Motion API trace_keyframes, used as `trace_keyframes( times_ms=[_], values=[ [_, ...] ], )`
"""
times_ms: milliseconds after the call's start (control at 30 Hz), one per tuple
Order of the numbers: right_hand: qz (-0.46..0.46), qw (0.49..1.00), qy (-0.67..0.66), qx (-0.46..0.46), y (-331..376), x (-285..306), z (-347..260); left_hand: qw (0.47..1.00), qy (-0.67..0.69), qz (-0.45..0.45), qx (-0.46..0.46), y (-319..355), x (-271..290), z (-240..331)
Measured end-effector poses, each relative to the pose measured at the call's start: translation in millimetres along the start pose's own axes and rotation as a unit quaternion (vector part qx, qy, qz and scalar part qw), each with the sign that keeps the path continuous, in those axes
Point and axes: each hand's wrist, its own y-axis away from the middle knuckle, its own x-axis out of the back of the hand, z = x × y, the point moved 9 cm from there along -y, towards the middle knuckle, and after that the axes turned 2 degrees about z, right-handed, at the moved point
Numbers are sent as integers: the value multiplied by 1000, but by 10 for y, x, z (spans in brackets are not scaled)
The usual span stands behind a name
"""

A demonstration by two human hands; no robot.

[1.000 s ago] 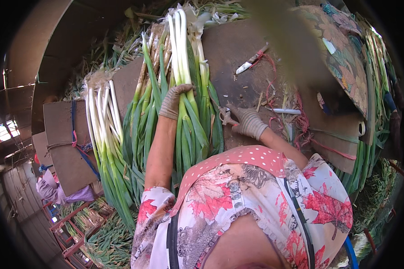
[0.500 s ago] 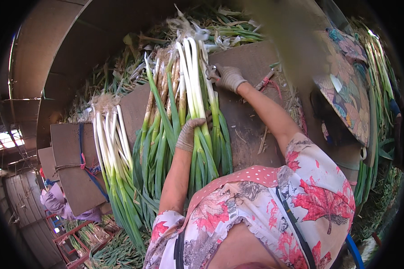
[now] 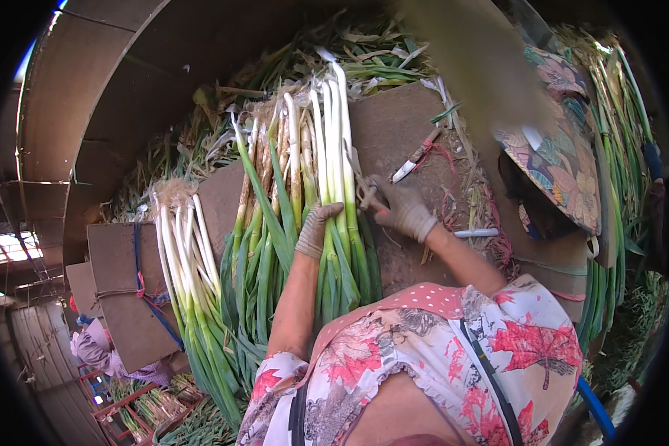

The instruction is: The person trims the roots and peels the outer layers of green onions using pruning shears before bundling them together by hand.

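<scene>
My left hand (image 3: 320,230), in a pale glove, is closed around several peeled green onions (image 3: 337,137). Their white stems point away from me, and the green leaves trail toward my body. Just to their right, my gloved right hand (image 3: 403,209) is closed on a pair of scissors (image 3: 366,195), whose blades lie against the rightmost stem. The scissors are partly hidden by the fingers. Left of my left hand lie unpeeled green onions (image 3: 264,171) with brownish stems and hairy roots. A separate bundle of peeled green onions (image 3: 193,275) rests farther left.
A small knife (image 3: 416,154) with red string lies on the brown board (image 3: 394,111) to the right. Leaf scraps (image 3: 334,48) pile up at the far side. A floral cushion (image 3: 561,163) stands right. Another person (image 3: 97,346) is at lower left.
My right hand with the scissors has come down along the stems toward me, from near the root ends. My left hand keeps hold. A short white piece now shows on the board at right.
</scene>
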Motion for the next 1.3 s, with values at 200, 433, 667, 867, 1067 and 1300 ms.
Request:
trace_keyframes(
  times_ms=[200,433,667,867,1067,1300],
  values=[
    [46,994,40,-95,-209,165,371,997,-56,21,50,564,12,579],
    [275,865,-420,0,-2367,713,229,994,22,0,112,1320,-334,669],
    [119,973,158,121,-2985,810,-393,987,123,76,67,1983,-123,460],
    [184,974,35,-126,-3846,1046,1584,983,144,95,61,2695,-493,356],
    [264,961,85,-11,-3466,1154,794,928,-109,335,124,3163,-60,548],
    [-28,968,-11,250,-1623,333,-1406,907,-315,269,71,2810,12,367]
  ],
)
